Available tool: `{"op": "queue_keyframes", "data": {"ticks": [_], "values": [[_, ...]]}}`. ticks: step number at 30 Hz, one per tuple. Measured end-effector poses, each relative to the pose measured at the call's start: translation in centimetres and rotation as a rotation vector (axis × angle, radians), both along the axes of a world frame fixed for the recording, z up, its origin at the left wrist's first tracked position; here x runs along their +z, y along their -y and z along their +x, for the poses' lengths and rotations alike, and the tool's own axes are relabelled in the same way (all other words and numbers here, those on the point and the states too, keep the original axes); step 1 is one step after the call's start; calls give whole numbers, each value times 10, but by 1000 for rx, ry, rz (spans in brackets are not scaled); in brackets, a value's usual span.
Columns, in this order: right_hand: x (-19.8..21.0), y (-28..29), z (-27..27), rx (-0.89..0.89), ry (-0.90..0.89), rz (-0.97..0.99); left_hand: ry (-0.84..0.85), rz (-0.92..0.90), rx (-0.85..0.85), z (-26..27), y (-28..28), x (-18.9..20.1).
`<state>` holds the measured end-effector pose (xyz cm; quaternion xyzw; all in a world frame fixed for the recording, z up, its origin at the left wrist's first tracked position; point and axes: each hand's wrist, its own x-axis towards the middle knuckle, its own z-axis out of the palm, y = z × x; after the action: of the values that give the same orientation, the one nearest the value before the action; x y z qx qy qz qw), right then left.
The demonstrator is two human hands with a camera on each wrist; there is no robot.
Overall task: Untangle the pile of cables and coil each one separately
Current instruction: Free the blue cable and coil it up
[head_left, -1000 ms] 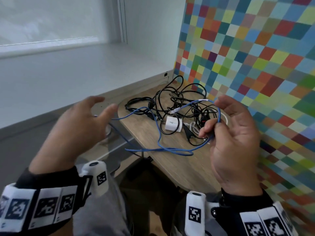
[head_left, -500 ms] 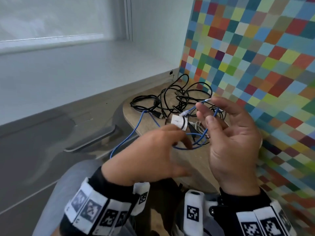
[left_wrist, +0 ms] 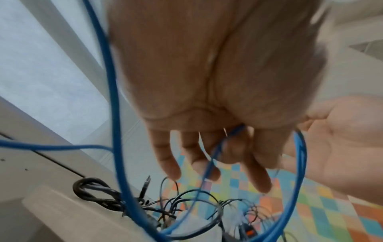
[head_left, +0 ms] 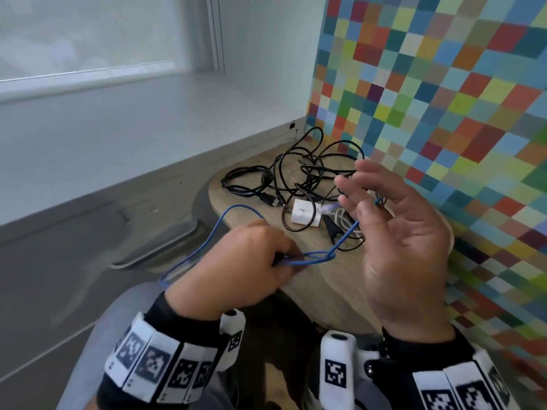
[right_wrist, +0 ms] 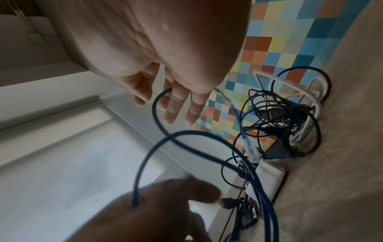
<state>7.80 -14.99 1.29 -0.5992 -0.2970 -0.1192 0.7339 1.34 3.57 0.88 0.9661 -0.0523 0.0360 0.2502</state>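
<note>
Only one cable is being worked so far, by my reading. The blue cable (head_left: 344,238) is out of the pile and partly looped between the two hands, above the near edge of the bench (head_left: 319,279). The left hand (head_left: 236,270) has its fingers curled round a bunch of blue strands, at about 9 o'clock from the right hand (head_left: 405,247). That hand is held up with its palm toward the camera and its fingers (head_left: 347,184) straight and spread, a turn of the blue cable hooked over them (the right wrist view shows the strand passing behind them). A long blue tail runs from the left hand toward 10 o'clock, then drops off the bench edge, so this coil looks barely started.

The rest is untouched, I judge: the black cables (head_left: 299,176) lie knotted together at 12 o'clock from the hands, against the chequered wall (head_left: 444,113), with a white charger (head_left: 305,216) and a white cable (head_left: 343,217) among them.

Hard to make out:
- How many black cables there are; the loops cross too often to count.
- Where the blue tail ends, since it leaves view below the bench.
- Whether the pale blue-cable plug (head_left: 328,208) rests on the pile or hangs over it.
- Both wrist views are smeared by motion, and the left one is largely filled by the palm.
</note>
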Motion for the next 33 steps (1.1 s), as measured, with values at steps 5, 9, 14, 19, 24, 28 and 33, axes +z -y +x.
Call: {"op": "queue_keyframes", "data": {"ticks": [5,9,14,19,24,28,33], "values": [[6,6,0,-27,38,11,299,-702,248,-2,-1,13],[6,8,0,-62,66,-5,360,-1055,350,-5,0,24],[9,6,-9,74,64,-131,373,-1153,397,-7,2,30],[7,-8,-21,315,-74,-385,355,-1067,401,-9,10,35],[3,-26,-28,194,-153,-585,259,-1055,339,-12,15,38],[4,-25,-27,129,-166,-607,207,-1006,323,-14,13,41],[3,-20,-21,150,-226,-649,137,-939,112,-18,-1,36]]}}
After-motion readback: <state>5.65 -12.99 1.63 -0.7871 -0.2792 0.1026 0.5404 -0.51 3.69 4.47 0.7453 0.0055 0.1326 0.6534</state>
